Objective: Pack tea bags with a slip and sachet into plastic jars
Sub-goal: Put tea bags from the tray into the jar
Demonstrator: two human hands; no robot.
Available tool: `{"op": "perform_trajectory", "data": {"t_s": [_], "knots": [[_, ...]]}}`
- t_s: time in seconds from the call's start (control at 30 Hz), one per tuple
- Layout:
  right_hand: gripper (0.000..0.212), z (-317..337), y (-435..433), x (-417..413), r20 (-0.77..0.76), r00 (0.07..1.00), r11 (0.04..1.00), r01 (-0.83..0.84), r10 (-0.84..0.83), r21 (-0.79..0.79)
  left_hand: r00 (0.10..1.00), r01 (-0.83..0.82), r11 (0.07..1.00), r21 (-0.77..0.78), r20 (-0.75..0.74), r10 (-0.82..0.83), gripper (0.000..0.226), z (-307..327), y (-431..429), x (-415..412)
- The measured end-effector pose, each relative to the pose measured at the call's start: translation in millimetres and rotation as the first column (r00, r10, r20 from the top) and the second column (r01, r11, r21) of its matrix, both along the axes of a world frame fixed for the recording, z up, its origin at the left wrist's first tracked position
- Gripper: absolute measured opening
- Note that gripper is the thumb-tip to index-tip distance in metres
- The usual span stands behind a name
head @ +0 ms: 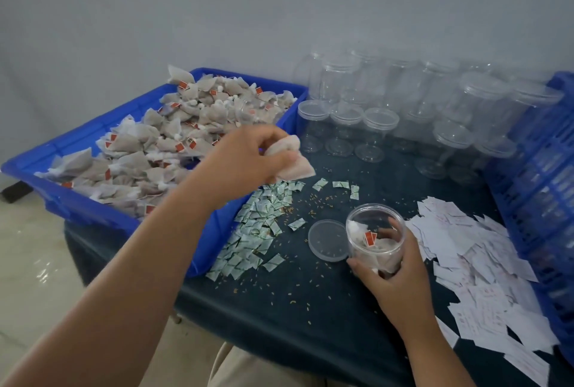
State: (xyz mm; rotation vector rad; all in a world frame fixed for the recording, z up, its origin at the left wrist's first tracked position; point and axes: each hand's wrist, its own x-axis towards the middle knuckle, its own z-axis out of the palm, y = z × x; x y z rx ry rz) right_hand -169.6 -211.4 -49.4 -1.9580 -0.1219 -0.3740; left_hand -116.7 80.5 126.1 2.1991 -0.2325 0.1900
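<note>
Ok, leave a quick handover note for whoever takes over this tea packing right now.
Left grip holds a few tea bags above the table, near the blue bin.
Right grip holds the open jar, partly filled with bags; its lid lies beside it.
Sachets lie left of the jar, slips right, empty jars behind.
To do: drop these bags in, add slip and sachet if missing, close the lid, then the other jars.

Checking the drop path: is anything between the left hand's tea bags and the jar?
Nothing visible. The left hand holds tea bags above the sachets; the jar in the right hand is open, lid lying beside it.
</note>
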Motion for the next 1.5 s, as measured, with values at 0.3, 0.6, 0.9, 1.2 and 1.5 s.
{"op": "perform_trajectory", "data": {"t_s": [0.3,0.6,0.9,1.2,1.5], "knots": [[0.086,4.8,0.4,-0.8,0.02,1.0,0.999,-0.02,0.019,0.04,0.923,0.291,0.947,-0.134,-0.222,-0.315,0.019,-29.7,-112.2,11.8],[0.079,6.4,-2.3,0.1,0.059,0.998,0.996,-0.043,0.038,0.083,0.887,0.462,0.833,0.303,-0.149,-0.438,0.028,-38.3,-109.2,6.4],[0.079,5.8,-1.0,0.7,0.071,0.997,0.996,-0.041,0.035,0.084,0.993,0.113,0.984,0.141,-0.05,-0.107,0.011,-65.8,-96.5,-4.5],[0.077,7.9,2.6,-2.2,0.087,0.996,0.999,-0.028,0.024,0.043,0.913,0.366,0.694,0.62,-0.097,-0.395,0.034,-49.6,-124.9,-15.0],[0.091,3.1,-3.4,-0.4,0.047,0.998,0.995,0.031,-0.036,0.09,0.998,-0.023,0.974,0.227,-0.048,0.035,0.007,-60.3,-66.0,17.9]]}}
